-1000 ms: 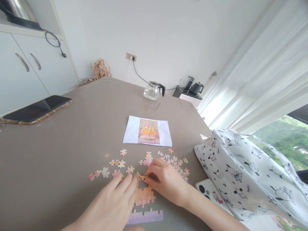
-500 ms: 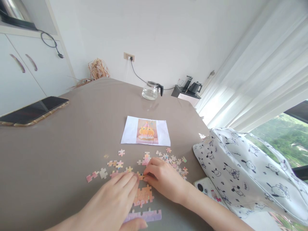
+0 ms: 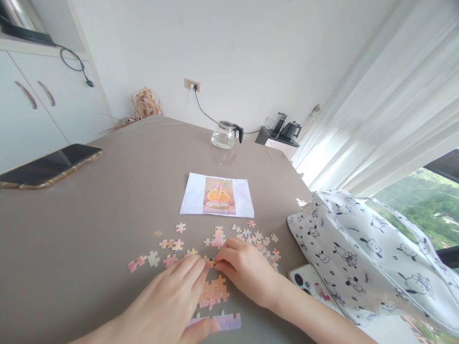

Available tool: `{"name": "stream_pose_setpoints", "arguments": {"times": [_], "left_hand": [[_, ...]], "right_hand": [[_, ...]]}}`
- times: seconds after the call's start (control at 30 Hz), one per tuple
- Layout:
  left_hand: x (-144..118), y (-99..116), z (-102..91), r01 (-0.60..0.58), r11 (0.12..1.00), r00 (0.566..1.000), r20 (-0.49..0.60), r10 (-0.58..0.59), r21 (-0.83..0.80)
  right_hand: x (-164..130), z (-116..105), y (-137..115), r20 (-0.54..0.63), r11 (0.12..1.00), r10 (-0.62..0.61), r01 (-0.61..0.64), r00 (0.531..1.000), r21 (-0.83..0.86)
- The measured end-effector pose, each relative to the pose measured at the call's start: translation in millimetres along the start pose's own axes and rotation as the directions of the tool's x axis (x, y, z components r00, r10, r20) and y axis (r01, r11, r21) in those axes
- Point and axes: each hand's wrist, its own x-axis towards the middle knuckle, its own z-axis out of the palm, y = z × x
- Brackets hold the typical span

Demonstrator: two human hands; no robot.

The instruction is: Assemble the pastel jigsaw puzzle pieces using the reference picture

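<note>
My right hand (image 3: 247, 270) is pinched on a small orange-yellow jigsaw puzzle piece (image 3: 211, 262) with a dark spot. My left hand (image 3: 175, 289) lies flat with its fingers together, their tips touching the same spot from the left. Its thumb is spread apart over a purple strip of joined pieces (image 3: 229, 322). Between the hands is an orange joined section (image 3: 215, 290), partly under my left fingers. A pink and cream joined cluster (image 3: 218, 237) sits just beyond my right fingertips.
Loose pieces lie left (image 3: 153, 258) and right (image 3: 258, 235) of my hands. Beyond is a printed picture sheet (image 3: 219, 195), then a glass pot (image 3: 224, 137). At right are a white patterned bag (image 3: 358, 248) and a phone (image 3: 304, 282); another phone (image 3: 53, 165) lies far left.
My left thumb has shifted slightly upward over the purple strip. A pink piece beside my left fingers shows more fully. My right hand holds nearly the same place.
</note>
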Motion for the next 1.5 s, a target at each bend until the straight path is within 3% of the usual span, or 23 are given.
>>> {"name": "stream_pose_setpoints", "arguments": {"times": [0.27, 0.43, 0.67, 0.8, 0.97, 1.1, 1.2, 1.27, 1.37, 1.5], "left_hand": [[5, -2, -5.5, 0.024, 0.995, 1.0, -0.009, -0.025, -0.101], [5, -3, -1.6, 0.013, 0.992, 1.0, 0.003, -0.013, -0.122], [12, -7, -30.4, 0.043, 0.986, 0.986, 0.163, -0.016, -0.163], [16, -13, -40.8, 0.066, 0.962, 0.964, 0.265, 0.007, -0.265], [15, -13, -38.8, 0.062, 0.972, 0.964, 0.264, 0.001, -0.228], [17, -13, -36.8, 0.052, 0.976, 0.957, 0.29, 0.012, -0.212], [17, -15, -34.9, 0.036, 0.979, 0.946, 0.322, 0.032, -0.203], [16, -18, -32.7, 0.019, 0.98, 0.947, 0.317, 0.047, -0.2], [15, -21, -29.1, -0.002, 0.981, 0.955, 0.291, 0.06, -0.195], [13, -20, -26.5, -0.033, 0.988, 0.961, 0.266, 0.074, -0.153]], "right_hand": [[-5, 8, 0, 0.004, 0.99, -0.067, 0.067, 0.998, -0.121], [-27, 3, -1, -0.117, 0.981, -0.148, 0.13, 0.982, -0.145], [-50, 23, -9, -0.146, 0.916, -0.38, 0.35, 0.913, -0.196], [-49, 33, -12, -0.149, 0.909, -0.376, 0.333, 0.915, -0.252], [-54, 35, -10, -0.148, 0.909, -0.361, 0.312, 0.921, -0.276], [-59, 30, -9, -0.217, 0.912, -0.375, 0.317, 0.901, -0.258], [-57, 17, -4, -0.257, 0.94, -0.316, 0.264, 0.913, -0.216], [-51, 7, 1, -0.239, 0.979, -0.165, 0.13, 0.957, -0.157], [-38, -1, 11, -0.225, 0.992, 0.012, -0.039, 0.974, -0.116], [-23, 4, 18, -0.165, 0.989, 0.082, -0.101, 0.983, -0.109]]}}
